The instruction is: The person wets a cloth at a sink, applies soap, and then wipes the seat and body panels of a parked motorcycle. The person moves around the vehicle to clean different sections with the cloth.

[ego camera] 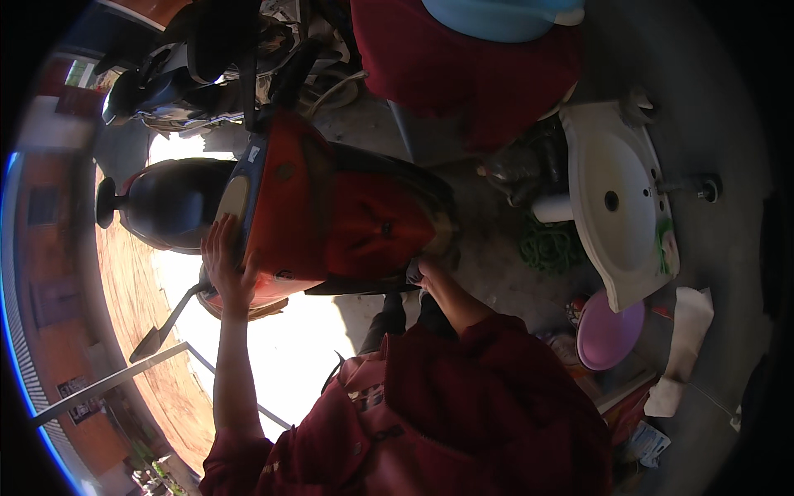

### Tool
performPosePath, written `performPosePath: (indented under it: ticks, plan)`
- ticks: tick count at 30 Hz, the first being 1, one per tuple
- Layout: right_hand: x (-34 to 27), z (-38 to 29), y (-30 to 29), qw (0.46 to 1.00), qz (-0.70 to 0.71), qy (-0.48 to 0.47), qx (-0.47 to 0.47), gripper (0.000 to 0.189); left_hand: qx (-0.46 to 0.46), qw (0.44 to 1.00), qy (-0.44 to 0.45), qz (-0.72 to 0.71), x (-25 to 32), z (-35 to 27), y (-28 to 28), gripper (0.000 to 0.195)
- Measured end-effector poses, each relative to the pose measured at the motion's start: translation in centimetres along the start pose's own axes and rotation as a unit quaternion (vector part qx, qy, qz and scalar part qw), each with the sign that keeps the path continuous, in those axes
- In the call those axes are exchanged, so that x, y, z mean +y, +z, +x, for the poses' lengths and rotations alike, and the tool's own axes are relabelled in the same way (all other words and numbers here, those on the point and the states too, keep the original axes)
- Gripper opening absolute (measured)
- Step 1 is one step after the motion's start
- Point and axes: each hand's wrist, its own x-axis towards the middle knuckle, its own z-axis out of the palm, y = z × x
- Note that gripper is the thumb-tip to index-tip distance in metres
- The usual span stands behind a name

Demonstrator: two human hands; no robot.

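A red and black motor scooter (372,217) stands in front of me, its nose towards the right of the view and its black seat (173,201) towards the left. My left hand (231,257) lies spread on the handlebar cover, beside the pale instrument panel (234,199), and holds nothing. Low on the near side of the scooter's nose, my right hand (427,274) is closed around a small grey piece (414,271) that looks like cloth. The fingertips of that hand are partly hidden. A rear-view mirror (146,344) sticks out beyond my left hand.
White washbasin (611,186) on the right, with a coiled green hose (549,245) under its edge. Nearby is a purple basin (611,332). A blue basin (496,18) sits on a dark red cover (459,80) at the top. Other motorcycles (180,93) stand at the upper left.
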Motion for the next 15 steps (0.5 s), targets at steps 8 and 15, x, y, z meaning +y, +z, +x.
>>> performPosePath:
  ticks: [8, 15]
  plan:
    - [-5.8, -9.6, 6.0, 0.934, 0.162, 0.046, -0.316, 0.031, 0.018, 1.0, -0.004, 0.016, 0.6, 0.3, -0.6, 0.068]
    - [-16.3, -15.7, 5.3, 0.877, -0.134, -0.454, -0.086, 0.033, 0.044, 0.999, -0.024, 0.003, 0.7, -0.1, -1.1, 0.068]
